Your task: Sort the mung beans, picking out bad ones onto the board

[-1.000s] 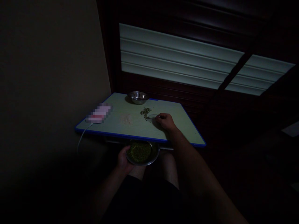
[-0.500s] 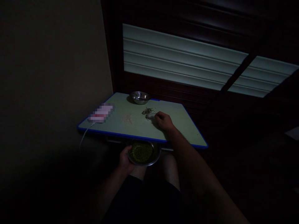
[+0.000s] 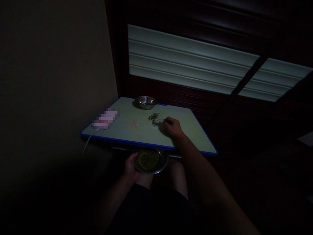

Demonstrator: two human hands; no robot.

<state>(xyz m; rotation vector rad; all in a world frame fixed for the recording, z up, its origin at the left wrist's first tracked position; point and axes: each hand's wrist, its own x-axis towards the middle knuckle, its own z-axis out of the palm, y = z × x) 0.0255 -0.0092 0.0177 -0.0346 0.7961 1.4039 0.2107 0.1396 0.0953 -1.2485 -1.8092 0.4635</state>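
A metal bowl (image 3: 164,162) holds green grains (image 3: 148,160); darker grains (image 3: 154,116) lie scattered beside a clear, indistinct object (image 3: 160,122).

Green grains (image 3: 148,160) — pale-green, blue-edged tabletop (image 3: 194,130)

A table (image 3: 195,130) bears a bowl (image 3: 146,103), dark grains (image 3: 154,116), pale bits (image 3: 133,124).

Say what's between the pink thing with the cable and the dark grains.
Head view: a pale patch on the table lies between the pink thing and the dark grains; too dim to tell what it is.
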